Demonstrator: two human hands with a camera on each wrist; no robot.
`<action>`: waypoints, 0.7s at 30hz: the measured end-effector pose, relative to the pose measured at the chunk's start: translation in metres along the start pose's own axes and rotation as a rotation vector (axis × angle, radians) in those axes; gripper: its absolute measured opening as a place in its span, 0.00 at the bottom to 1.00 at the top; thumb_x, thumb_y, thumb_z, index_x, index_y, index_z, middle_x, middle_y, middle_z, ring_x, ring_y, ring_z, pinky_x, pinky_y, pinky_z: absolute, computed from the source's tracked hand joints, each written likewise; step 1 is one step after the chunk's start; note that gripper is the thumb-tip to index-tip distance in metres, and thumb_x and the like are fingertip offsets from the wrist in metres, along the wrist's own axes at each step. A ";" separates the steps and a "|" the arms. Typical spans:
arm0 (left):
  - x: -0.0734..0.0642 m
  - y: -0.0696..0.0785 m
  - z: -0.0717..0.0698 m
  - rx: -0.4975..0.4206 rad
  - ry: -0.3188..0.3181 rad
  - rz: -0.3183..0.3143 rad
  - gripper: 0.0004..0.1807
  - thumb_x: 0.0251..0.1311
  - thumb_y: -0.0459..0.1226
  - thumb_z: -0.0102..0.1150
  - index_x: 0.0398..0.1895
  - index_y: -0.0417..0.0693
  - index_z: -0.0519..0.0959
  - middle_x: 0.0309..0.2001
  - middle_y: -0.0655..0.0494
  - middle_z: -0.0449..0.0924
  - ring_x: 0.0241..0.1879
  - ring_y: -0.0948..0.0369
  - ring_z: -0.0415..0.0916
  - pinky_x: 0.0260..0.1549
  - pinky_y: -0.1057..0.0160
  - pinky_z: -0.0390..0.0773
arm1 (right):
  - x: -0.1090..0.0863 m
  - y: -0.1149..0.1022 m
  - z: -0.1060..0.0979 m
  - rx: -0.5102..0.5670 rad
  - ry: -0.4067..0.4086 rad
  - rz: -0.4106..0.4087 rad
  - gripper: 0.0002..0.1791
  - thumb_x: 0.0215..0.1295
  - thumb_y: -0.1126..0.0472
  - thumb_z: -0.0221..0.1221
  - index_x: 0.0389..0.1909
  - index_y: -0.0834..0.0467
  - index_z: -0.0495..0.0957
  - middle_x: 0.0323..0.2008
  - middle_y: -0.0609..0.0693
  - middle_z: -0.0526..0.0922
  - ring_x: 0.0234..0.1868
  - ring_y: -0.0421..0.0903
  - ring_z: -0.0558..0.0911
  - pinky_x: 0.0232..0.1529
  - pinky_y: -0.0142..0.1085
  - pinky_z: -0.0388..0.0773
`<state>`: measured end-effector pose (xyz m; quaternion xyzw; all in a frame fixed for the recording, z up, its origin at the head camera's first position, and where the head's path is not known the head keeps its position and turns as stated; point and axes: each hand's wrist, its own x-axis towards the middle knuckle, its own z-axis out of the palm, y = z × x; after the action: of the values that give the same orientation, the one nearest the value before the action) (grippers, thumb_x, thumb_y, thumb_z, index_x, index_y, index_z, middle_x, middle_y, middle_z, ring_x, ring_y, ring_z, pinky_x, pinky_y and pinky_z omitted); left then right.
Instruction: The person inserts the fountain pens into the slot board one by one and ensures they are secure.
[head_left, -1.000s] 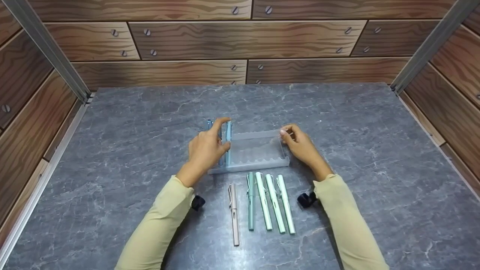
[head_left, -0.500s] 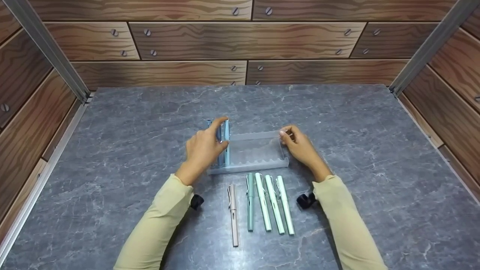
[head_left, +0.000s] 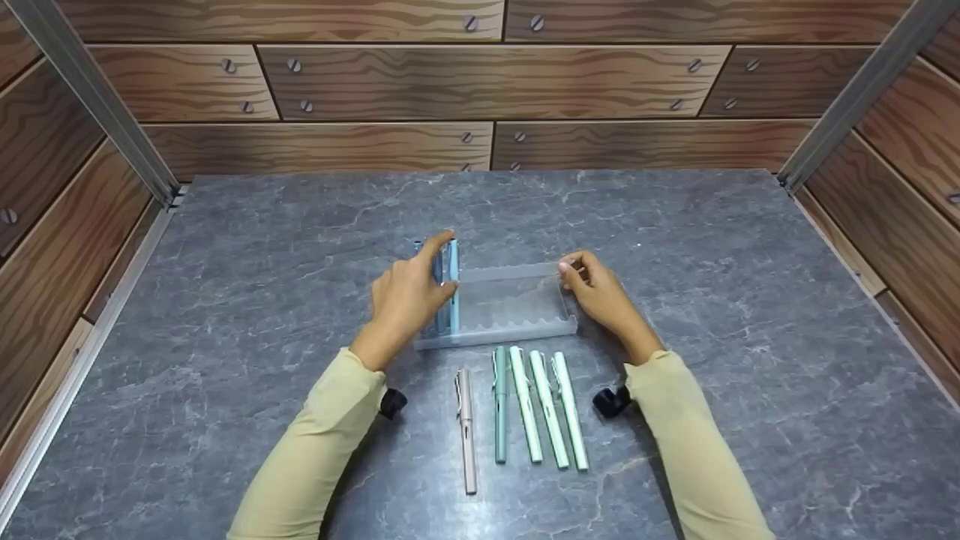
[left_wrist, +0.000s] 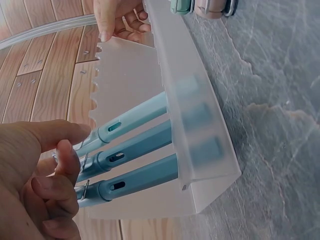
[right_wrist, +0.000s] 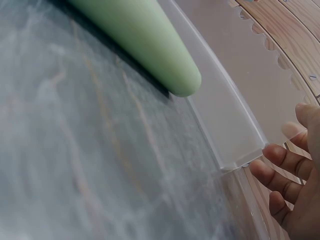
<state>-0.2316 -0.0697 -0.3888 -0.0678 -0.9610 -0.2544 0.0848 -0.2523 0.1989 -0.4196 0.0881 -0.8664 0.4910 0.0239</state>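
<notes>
Rack (head_left: 514, 300) is sitting on the bench (head_left: 247, 300), its frosted, see-through body showing scalloped notches along both long edges. Three pens are lying side by side across its left end: a light blue pen (left_wrist: 132, 120) on the inner side, then a mid-blue pen (left_wrist: 145, 145), then another blue pen (left_wrist: 142, 177) outermost. Their lower ends are showing dimly through the rack's front lip, and a small oval window is appearing on each barrel.

The left hand (head_left: 409, 292) is holding the light blue pen, index finger bending over near its far end and thumb pressing its side; the gap between them is spanning only part of the pen. The other fingers are curling beside the blue pens' caps. The right hand (head_left: 596, 289) is pinching the rack's far right corner between thumb and forefinger, nearly closed, its remaining fingers curling loosely near the rack's end.

In front of the rack, five more pens are lying on the bench, roughly lengthwise toward the person: a taupe pen (head_left: 467, 431) at left, slightly apart and nearer the person, then a dark green pen (head_left: 500, 405), then three mint pens (head_left: 550, 409) in a row. Clips are showing near their far ends; any lettering on the pens is coming out too small to read.
</notes>
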 end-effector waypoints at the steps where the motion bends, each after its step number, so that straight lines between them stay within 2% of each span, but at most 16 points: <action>1: 0.000 0.000 0.000 -0.003 -0.002 0.001 0.36 0.55 0.45 0.66 0.69 0.69 0.64 0.12 0.59 0.64 0.13 0.62 0.55 0.11 0.64 0.53 | 0.000 0.001 0.000 -0.002 0.003 -0.005 0.12 0.73 0.64 0.48 0.48 0.71 0.70 0.38 0.63 0.78 0.43 0.64 0.79 0.40 0.26 0.73; 5: -0.003 -0.001 0.000 -0.017 -0.003 0.017 0.37 0.55 0.46 0.67 0.69 0.68 0.64 0.14 0.57 0.70 0.13 0.63 0.58 0.11 0.65 0.54 | 0.008 0.021 0.004 0.004 0.015 -0.010 0.13 0.73 0.64 0.48 0.48 0.70 0.70 0.38 0.65 0.79 0.41 0.62 0.80 0.38 0.23 0.72; 9: -0.006 -0.001 -0.002 -0.023 -0.002 0.045 0.38 0.55 0.48 0.67 0.69 0.66 0.63 0.15 0.58 0.74 0.12 0.64 0.59 0.11 0.66 0.54 | 0.015 0.038 0.006 0.013 0.016 -0.010 0.13 0.73 0.61 0.50 0.49 0.68 0.71 0.38 0.62 0.79 0.39 0.54 0.80 0.38 0.25 0.73; 13: -0.011 -0.002 -0.004 -0.029 -0.015 0.080 0.39 0.55 0.50 0.67 0.70 0.64 0.63 0.17 0.60 0.76 0.12 0.64 0.61 0.11 0.67 0.54 | 0.017 0.041 0.006 0.015 0.007 -0.020 0.14 0.73 0.59 0.50 0.48 0.66 0.71 0.37 0.59 0.79 0.37 0.46 0.79 0.39 0.25 0.75; 21: -0.019 -0.003 -0.007 -0.053 -0.038 0.155 0.41 0.51 0.54 0.69 0.69 0.62 0.64 0.21 0.64 0.78 0.15 0.65 0.67 0.13 0.67 0.59 | 0.016 0.040 0.003 0.003 -0.001 -0.030 0.13 0.73 0.58 0.50 0.48 0.65 0.71 0.37 0.57 0.78 0.35 0.43 0.78 0.38 0.27 0.74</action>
<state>-0.2128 -0.0770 -0.3883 -0.1491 -0.9472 -0.2711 0.0842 -0.2751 0.2141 -0.4531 0.1013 -0.8642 0.4919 0.0305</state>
